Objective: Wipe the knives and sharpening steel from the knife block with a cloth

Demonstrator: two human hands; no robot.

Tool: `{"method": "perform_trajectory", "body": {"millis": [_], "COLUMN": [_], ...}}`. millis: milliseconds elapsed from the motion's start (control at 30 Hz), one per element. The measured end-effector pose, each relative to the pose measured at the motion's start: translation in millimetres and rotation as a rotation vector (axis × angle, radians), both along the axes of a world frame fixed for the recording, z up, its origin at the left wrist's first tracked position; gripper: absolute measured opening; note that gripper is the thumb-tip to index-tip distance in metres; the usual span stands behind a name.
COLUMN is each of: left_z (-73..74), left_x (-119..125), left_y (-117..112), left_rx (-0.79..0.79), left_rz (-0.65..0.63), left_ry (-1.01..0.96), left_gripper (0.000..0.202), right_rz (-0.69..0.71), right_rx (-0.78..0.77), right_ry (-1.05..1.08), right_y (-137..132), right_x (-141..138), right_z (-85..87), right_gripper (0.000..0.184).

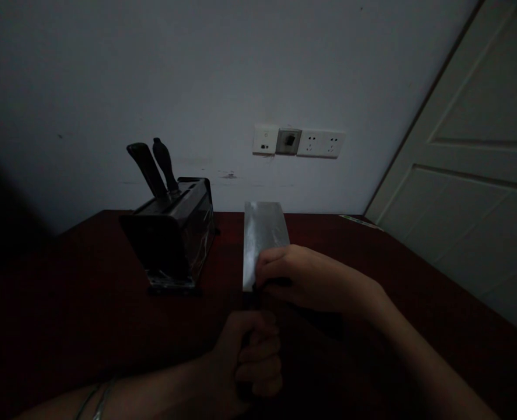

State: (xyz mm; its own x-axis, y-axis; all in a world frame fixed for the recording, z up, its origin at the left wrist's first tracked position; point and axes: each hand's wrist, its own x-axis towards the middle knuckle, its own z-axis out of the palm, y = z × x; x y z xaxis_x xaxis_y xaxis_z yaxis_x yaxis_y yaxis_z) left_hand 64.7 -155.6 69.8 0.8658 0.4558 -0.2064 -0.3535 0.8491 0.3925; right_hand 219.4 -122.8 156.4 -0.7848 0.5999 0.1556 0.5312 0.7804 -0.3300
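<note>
Cleaver (pixel 264 224), frame centre, looks stiff, heavy; safest by the handle (pixel 249 301), which the left hand (pixel 253 356) grips; right hand (pixel 302 274) curls over it, hold unclear.

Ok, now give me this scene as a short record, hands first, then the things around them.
Left hand: in a fist around the handle of the cleaver
Right hand: fingers curled at the lower part of the blade; grip unclear
Cleaver: blade pointing away, toward the wall
Knife block: on the table, left of the cleaver, two dark handles sticking out
Wall: row of sockets
Light: dim
</note>
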Motion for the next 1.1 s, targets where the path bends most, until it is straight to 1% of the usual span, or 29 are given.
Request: {"method": "perform_trajectory", "body": {"millis": [133, 300, 433, 533, 667, 767, 900, 1100], "left_z": [0.3, -2.4, -0.9, 1.7, 3.2, 2.0, 0.9, 5.2], "left_x": [0.0, 1.1, 2.0, 2.1, 1.2, 0.3, -0.3, -1.1], "left_y": [1.1, 0.5, -1.0, -2.3, -3.4, -4.0, -4.3, -6.0], "left_rx": [0.008, -0.003, -0.022, -0.035, -0.038, -0.037, -0.049, -0.046], "left_rz": [0.006, -0.001, -0.033, -0.065, -0.052, -0.052, -0.057, -0.089], "left_ry": [0.016, 0.046, 0.084, 0.087, 0.083, 0.068, 0.101, 0.109], "left_gripper": [0.033, 0.032, 0.034, 0.034, 0.033, 0.036, 0.036, 0.037], "right_rz": [-0.011, -0.012, -0.007, -0.003, -0.02, -0.035, -0.035, -0.062], "right_rx": [-0.003, 0.053, 0.081, 0.055, 0.008, 0.034, 0.065, 0.042], "right_ry": [0.0, -0.03, -0.041, -0.047, -0.065, -0.06, -0.05, -0.058], "right_y": [-2.2, 0.8, 2.2, 1.8, 0.5, -0.6, -1.4, -5.9], "right_x": [5.0, -0.3, -3.9, -0.4, 4.5, 0.1, -6.5, 1.0], "right_z": [2.4, -3.6, -6.2, -3.3, 1.7, 1.4, -0.9, 3.3], "right_gripper": [0.02, 0.021, 0.022, 0.021, 0.022, 0.022, 0.019, 0.02]}}
